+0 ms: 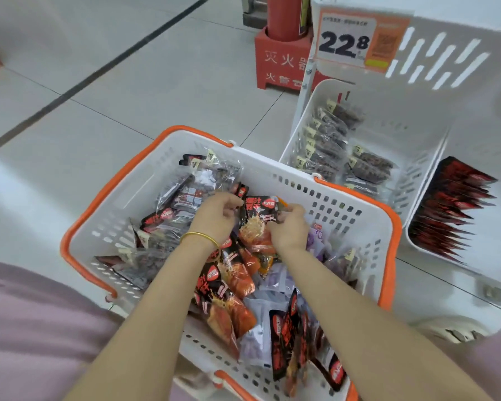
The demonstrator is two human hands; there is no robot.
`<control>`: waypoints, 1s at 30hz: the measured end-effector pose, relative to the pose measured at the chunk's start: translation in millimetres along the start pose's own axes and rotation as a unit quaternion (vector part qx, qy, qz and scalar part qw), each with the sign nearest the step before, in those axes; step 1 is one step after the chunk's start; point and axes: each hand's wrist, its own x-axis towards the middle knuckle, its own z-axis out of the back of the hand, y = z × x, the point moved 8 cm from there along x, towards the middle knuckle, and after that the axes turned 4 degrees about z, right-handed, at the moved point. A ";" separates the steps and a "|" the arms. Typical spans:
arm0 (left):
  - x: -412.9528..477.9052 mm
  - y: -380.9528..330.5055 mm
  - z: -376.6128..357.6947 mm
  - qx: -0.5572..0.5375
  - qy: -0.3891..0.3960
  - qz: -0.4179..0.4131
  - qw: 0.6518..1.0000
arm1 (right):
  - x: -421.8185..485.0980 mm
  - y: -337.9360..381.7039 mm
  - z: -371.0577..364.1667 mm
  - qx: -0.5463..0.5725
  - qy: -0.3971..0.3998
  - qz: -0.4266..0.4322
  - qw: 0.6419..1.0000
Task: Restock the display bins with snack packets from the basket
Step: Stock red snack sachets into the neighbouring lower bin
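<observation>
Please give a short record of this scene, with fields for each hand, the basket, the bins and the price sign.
left hand: pinches packet, left edge
right hand: pinches same packet, right edge
basket: many mixed packets
left bin: brown packets in rows
right bin: red-black packets, upright
price sign: 22.8

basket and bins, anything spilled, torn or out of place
Nothing stands out. Packets lie in a mixed heap inside the basket, none on the floor; the dark packets and red packets on display stand in tidy rows.
</observation>
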 end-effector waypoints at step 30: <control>-32.1 -66.7 0.5 0.003 0.053 -0.160 0.986 | -40.8 40.7 58.4 0.133 0.176 0.135 0.966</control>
